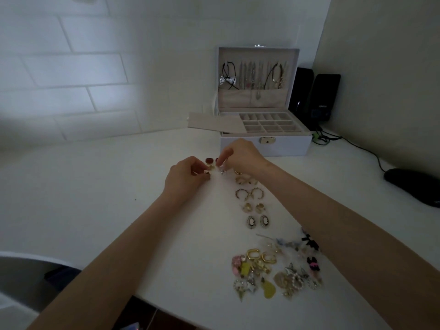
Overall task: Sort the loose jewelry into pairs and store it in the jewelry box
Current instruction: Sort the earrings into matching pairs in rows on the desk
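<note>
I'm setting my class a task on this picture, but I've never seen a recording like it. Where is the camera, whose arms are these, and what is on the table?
There is no machine here. A person wears one wide-angle camera on the head, so you look down along their own two arms. The left hand pinches a gold piece in its fingers, and the right hand seems to pinch a silvery piece. What exactly these are is too small to tell. On the white table, matched earrings lie in a row of pairs, and an unsorted pile lies nearer the person. Behind stands the jewelry box, open, with necklaces hanging in its lid. Two speakers and a mouse sit to the right.
</note>
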The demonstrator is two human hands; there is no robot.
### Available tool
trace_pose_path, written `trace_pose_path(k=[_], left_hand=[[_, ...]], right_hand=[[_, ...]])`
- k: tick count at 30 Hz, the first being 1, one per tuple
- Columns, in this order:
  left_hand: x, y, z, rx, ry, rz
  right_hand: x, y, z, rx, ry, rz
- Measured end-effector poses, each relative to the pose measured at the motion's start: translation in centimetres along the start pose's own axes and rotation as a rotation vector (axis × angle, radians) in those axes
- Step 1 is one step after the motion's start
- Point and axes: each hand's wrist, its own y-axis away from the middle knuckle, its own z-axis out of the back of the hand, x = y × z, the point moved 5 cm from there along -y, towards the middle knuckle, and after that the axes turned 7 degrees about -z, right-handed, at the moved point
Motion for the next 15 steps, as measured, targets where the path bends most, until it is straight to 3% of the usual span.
trace_pose_path(k=[15], left_hand=[[0.1,-0.3,-0.5,-0.022,-0.013,-0.035]], right_hand=[[0.1,1.2,-0.4,-0.15,0.114,0.03]])
